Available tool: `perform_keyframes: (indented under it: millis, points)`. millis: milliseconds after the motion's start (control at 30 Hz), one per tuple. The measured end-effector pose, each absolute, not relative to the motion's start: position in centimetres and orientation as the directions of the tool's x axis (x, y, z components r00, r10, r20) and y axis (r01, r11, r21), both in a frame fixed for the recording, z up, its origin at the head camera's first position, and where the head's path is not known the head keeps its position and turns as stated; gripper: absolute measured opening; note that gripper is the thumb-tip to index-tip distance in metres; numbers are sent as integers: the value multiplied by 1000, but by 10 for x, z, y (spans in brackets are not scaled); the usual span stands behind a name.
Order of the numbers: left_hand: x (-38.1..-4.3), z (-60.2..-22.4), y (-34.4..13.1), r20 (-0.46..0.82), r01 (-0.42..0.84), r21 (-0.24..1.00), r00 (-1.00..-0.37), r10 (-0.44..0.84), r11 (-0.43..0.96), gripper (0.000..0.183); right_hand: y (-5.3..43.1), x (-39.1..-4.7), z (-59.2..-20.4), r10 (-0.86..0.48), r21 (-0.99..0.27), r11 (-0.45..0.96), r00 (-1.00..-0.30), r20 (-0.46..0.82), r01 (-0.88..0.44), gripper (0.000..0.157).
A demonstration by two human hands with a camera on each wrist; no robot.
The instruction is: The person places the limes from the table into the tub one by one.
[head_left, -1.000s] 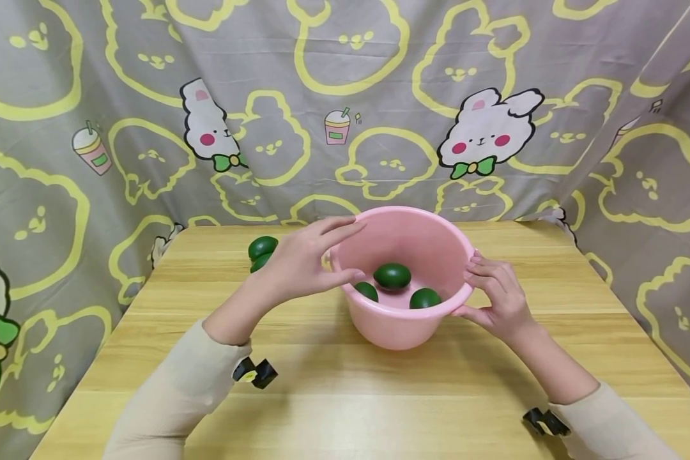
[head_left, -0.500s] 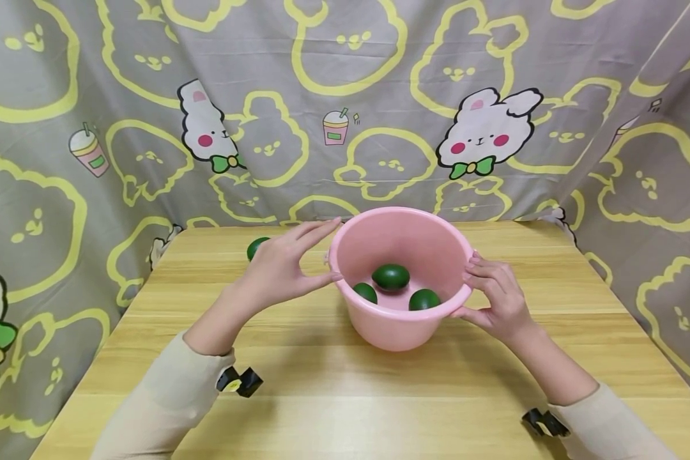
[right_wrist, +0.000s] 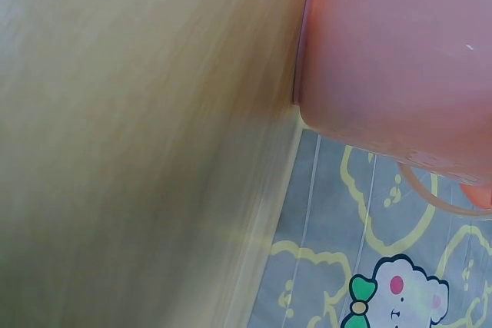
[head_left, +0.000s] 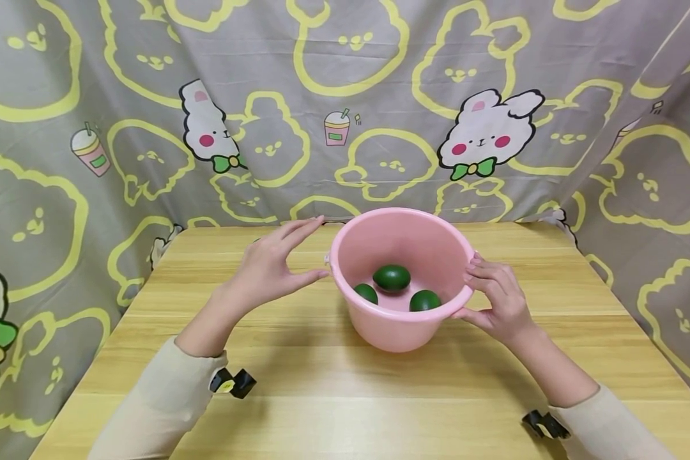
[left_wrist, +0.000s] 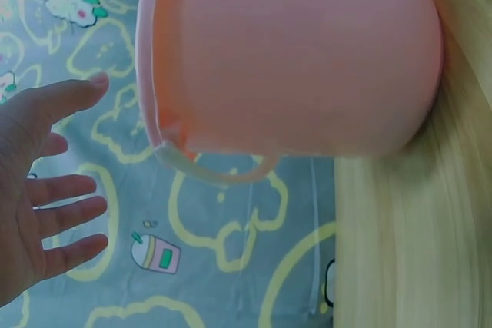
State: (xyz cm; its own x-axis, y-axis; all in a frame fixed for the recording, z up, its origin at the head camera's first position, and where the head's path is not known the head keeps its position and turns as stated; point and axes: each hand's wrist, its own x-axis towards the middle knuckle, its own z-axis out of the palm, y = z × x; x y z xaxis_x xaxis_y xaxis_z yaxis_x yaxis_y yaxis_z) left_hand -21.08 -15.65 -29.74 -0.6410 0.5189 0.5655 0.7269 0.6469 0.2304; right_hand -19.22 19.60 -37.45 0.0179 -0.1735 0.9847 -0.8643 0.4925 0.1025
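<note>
As the right hand (head_left: pixel 499 301) grips the bucket (head_left: pixel 395 332), likely steadying it, fruits (head_left: pixel 392 278) lie inside.
Left hand (head_left: pixel 269 267) (fingers wide, empty) hovers alongside.

One pink bucket (head_left: pixel 397 332) on my remote feed, three dark green oval fruits (head_left: pixel 392 278) inside, two hands (head_left: pixel 267 268) (head_left: pixel 499 300), one table (head_left: pixel 345 415)

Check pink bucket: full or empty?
Neither, only part-filled: in the head view, three dark-green oval fruits lie low inside the pink bucket, with bare inner wall showing above them.
</note>
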Motion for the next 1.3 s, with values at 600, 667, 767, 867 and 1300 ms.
perform_keyframes:
  millis: [600, 667, 767, 867, 1300]
  points:
    - [-221, -313, -175, 622, 703, 261, -647, 441, 662, 78, 194, -192, -375, -158, 100, 492, 25, 987, -865, 61]
    - [-222, -315, -178, 629, 700, 273, -649, 429, 660, 78, 194, -192, -375, -157, 101, 492, 26, 987, -865, 61]
    - [-223, -316, -181, 636, 694, 287, -654, 410, 661, 78, 194, -192, -375, -157, 102, 490, 27, 987, -866, 61]
    - [-224, -318, -185, 640, 682, 296, -661, 392, 668, 78, 194, -192, -375, -158, 100, 491, 25, 987, -865, 61]
    - [-231, -326, -201, 576, 564, 443, -774, 261, 697, 78, 194, -192, -375, -158, 92, 499, 14, 987, -862, 62]
